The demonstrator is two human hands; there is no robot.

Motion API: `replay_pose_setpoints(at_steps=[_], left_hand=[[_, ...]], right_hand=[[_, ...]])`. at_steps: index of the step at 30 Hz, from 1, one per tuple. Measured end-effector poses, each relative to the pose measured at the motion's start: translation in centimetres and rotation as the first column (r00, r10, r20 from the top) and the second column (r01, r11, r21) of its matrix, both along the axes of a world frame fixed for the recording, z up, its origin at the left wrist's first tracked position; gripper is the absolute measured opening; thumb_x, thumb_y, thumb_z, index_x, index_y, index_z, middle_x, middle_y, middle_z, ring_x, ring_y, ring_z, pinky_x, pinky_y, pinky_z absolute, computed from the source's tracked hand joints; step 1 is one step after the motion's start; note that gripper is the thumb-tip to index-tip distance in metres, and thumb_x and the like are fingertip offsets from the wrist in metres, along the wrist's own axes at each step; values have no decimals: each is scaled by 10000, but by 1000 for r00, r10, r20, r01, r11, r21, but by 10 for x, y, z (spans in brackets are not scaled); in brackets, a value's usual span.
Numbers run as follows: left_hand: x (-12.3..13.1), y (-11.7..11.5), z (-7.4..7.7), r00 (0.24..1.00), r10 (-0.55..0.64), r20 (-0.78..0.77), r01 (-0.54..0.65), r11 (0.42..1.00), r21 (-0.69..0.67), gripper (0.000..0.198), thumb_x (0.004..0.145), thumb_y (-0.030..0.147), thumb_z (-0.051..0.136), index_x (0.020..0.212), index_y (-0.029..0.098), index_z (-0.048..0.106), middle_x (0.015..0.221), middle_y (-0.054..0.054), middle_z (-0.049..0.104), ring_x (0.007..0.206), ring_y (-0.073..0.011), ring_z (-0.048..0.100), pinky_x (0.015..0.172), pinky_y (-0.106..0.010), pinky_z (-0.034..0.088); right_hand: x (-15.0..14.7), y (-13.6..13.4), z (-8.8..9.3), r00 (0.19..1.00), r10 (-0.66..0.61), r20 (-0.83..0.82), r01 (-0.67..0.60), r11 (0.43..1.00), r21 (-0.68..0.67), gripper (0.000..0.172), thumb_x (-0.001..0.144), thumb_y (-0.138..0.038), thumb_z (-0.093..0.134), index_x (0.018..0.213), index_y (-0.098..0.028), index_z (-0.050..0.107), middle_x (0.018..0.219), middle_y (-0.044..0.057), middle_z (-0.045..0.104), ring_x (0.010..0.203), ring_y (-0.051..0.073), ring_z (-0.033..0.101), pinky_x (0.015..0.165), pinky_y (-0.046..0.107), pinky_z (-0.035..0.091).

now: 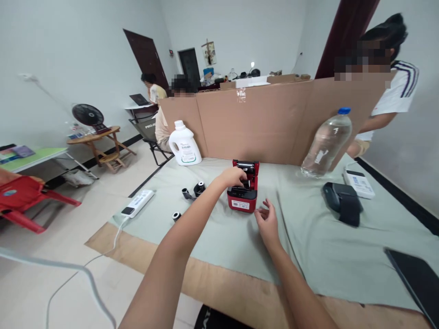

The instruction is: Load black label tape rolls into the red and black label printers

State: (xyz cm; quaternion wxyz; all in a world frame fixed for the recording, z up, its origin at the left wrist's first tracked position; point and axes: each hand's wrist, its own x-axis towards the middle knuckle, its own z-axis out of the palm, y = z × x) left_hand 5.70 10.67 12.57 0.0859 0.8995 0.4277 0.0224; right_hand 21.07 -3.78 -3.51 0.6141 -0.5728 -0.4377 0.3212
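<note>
A small red and black printer (242,205) stands on the cloth with its lid (252,167) raised. My left hand (233,177) reaches into it from the left, fingers bent down and closed over its inside. What they grip is hidden; a small dark roll with a pale end (247,183) shows just below the fingertips. Beside the printer's lower right corner is my right hand (267,222), fingers apart and holding nothing. Left of the printer lie black ribbon rolls (199,188), partly behind my left forearm, and another small roll (176,216) nearer me.
A cardboard screen (254,123) stands along the back. A white jug (185,144) and a large clear bottle (327,144) stand before it. Power strips (137,203) (358,183), a black device with a strap (343,203) and a dark tablet (414,278) lie around. A person's arm (380,121) is behind the screen.
</note>
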Motion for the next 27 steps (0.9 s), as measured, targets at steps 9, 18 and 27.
replay_pose_setpoints(at_steps=[9, 18, 27], left_hand=[[-193, -37, -7, 335, 489, 806, -744, 662, -92, 374, 755, 421, 668, 1017, 156, 702, 838, -20, 710, 609, -135, 591, 597, -248, 476], [-270, -58, -94, 258, 883, 392, -943, 319, -98, 267, 759, 448, 695, 773, 189, 630, 783, -53, 716, 833, -250, 674, 685, -286, 452], [-248, -63, -81, 225, 835, 503, -973, 215, 79, 654, 829, 569, 645, 1312, 153, 498, 1407, -181, 514, 1186, -304, 608, 869, -363, 507]], right_hand=[[2, -2, 2, 1000, 4, -23, -5, 999, -38, 703, 767, -430, 678, 1403, -210, 474, 1365, 145, 550, 918, 189, 640, 864, 377, 544], [4, 0, -3, 1000, 11, 23, -10, 999, -40, 683, 787, -422, 681, 1400, -194, 486, 1328, 162, 582, 915, 218, 646, 847, 410, 546], [4, -2, -1, 1000, 16, 19, -15, 999, -53, 645, 803, -409, 674, 1385, -205, 487, 1323, 143, 579, 909, 200, 632, 847, 390, 537]])
